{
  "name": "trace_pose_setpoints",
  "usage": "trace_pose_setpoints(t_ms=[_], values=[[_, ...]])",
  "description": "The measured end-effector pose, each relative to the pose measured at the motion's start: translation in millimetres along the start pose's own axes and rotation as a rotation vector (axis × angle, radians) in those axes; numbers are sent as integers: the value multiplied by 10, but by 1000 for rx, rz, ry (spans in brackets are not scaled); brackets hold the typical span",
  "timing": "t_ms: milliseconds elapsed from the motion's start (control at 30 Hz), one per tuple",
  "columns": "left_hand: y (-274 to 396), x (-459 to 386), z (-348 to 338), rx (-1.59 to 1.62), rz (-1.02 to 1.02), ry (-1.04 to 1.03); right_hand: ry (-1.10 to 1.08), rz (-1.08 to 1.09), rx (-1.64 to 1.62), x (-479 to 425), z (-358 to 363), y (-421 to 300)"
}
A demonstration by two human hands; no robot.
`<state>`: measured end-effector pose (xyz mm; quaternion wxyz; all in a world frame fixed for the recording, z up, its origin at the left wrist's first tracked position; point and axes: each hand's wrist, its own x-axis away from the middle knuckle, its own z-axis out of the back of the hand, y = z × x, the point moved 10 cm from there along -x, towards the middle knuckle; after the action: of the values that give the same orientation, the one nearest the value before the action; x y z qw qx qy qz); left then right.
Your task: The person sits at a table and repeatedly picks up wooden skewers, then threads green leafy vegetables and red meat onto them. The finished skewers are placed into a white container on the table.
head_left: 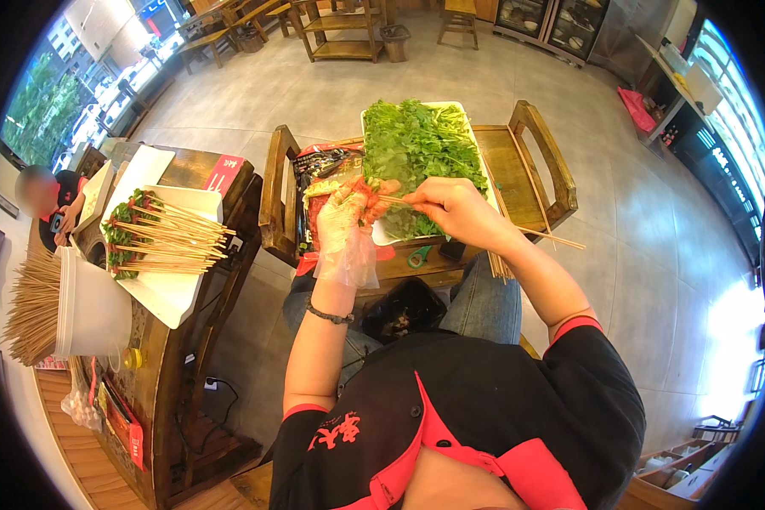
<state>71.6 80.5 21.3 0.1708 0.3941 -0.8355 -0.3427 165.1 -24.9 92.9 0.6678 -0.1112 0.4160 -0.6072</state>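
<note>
My left hand point(346, 210) wears a see-through plastic glove and pinches a reddish, meat-like piece point(375, 197), partly hidden by the fingers. Thumb and forefinger of my bare right hand point(462, 210) grip a thin wooden skewer point(393, 200), whose tip reaches the piece. Behind both hands lies a white tray point(364, 121) heaped with leafy cilantro point(421, 137). Beneath my left hand is an opened printed plastic package point(325, 162) with red contents, partly covered. More loose skewers point(498, 264) rest by the tray's right edge.
A wooden stand with raised side handles point(544, 156) carries the tray. On the left table point(159, 382), a white tray point(178, 309) holds filled green skewers point(166, 236) beside a tub of bare skewers point(95, 312). A black bin point(405, 309) sits between my knees. Another person point(64, 204) is far left.
</note>
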Motion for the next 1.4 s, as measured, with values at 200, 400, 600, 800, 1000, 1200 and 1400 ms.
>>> trace_pose_setpoints(t_ms=[200, 400, 600, 800, 1000, 1200, 1400], values=[[-43, -25, 74, 2, 54, -89, 63, 109, -58, 9, 31, -38], [-37, 34, 16, 52, 99, -57, 70, 153, -69, 15, 32, -47], [16, 8, 15, 65, 42, -131, 72, 80, -133, -17, -26, 8], [104, 53, 20, -41, -2, 93, 94, -174, -343, 35, -211, 256], [371, 147, -38, -269, -374, 134, 203, -276, -301, 41, -219, 212], [573, 241, -27, -818, -618, 220, 240, -276, -182, 16, -180, 19], [717, 351, -277, -1199, -945, 87, 292, -239, -149, -12, -212, -21]])
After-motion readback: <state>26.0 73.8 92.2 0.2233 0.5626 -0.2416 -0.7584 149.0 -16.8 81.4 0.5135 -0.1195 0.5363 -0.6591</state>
